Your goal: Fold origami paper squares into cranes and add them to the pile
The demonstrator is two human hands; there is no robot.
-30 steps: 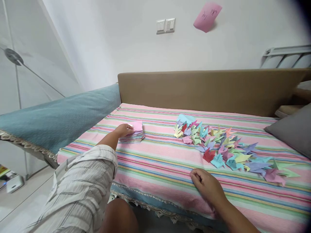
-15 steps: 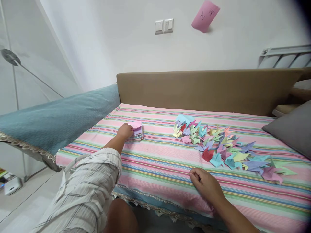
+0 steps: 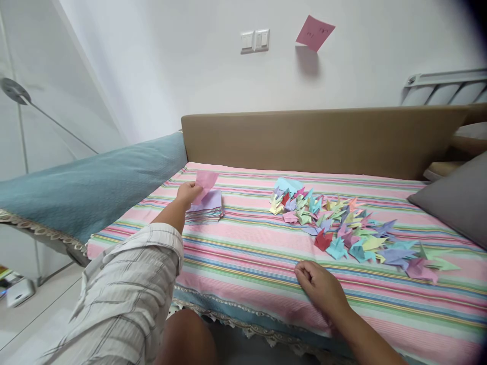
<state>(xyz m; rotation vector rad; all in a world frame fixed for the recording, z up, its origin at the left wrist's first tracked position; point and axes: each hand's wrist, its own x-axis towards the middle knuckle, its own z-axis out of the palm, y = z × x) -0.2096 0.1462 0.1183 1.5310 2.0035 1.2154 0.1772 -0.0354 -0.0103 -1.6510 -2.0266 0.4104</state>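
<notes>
I see a pink sheet (image 3: 207, 184) of paper, pinched by its near edge in the left hand (image 3: 189, 195). It looks thin and very light, like it would bend or crease if squeezed hard, and it could tear. A soft pinch near a corner should be enough. It might be a bit slippery against the next sheet, too.

The pink sheet sticks out at about two o'clock from that hand, tipped up. The paper stack (image 3: 204, 217), with a purple sheet on top, sits at four o'clock from the hand, on the striped cloth (image 3: 247, 253). I can't tell if the pink sheet's bottom touches it.

The right hand (image 3: 321, 286) rests on the cloth, curled up loosely, and I see nothing in it. The folded paper birds (image 3: 348, 238) lie at one o'clock from it, well apart from the stack.
</notes>
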